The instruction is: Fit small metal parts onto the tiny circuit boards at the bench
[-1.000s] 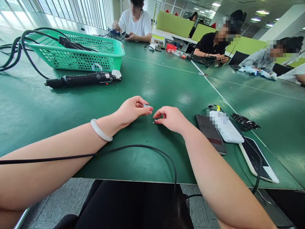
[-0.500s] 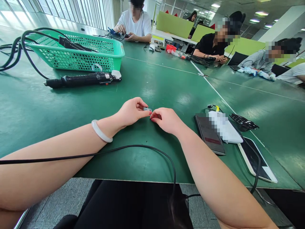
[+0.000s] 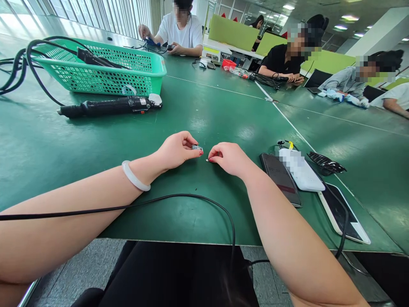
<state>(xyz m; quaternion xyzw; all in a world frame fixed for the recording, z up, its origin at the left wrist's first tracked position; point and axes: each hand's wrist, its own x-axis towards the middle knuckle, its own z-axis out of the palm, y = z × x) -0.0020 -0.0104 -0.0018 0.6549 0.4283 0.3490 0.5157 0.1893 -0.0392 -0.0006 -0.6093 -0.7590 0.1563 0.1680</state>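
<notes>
Between the thumb and fingers of my left hand [image 3: 177,149] is a small grey, patterned piece like a little circuit board [image 3: 197,147], mostly covered by the fingers. My right hand [image 3: 228,158] pinches a tiny pale piece [image 3: 207,160] at its fingertips, too small to name. The two hands are a short gap apart, low over the green table [image 3: 179,217]. A white bangle [image 3: 136,176] circles my left wrist.
A black electric screwdriver [image 3: 108,106] lies before a green basket [image 3: 105,72] with cables. To the right are a dark phone [image 3: 281,179], a white box-like item [image 3: 302,170] and a white-edged phone [image 3: 345,213]. A black cable [image 3: 172,196] crosses in front. Several people sit beyond.
My right hand has moved slightly right, away from the left hand, and a tiny pale piece now shows at its fingertips. My left hand stays put. A person across the table has raised a hand.
</notes>
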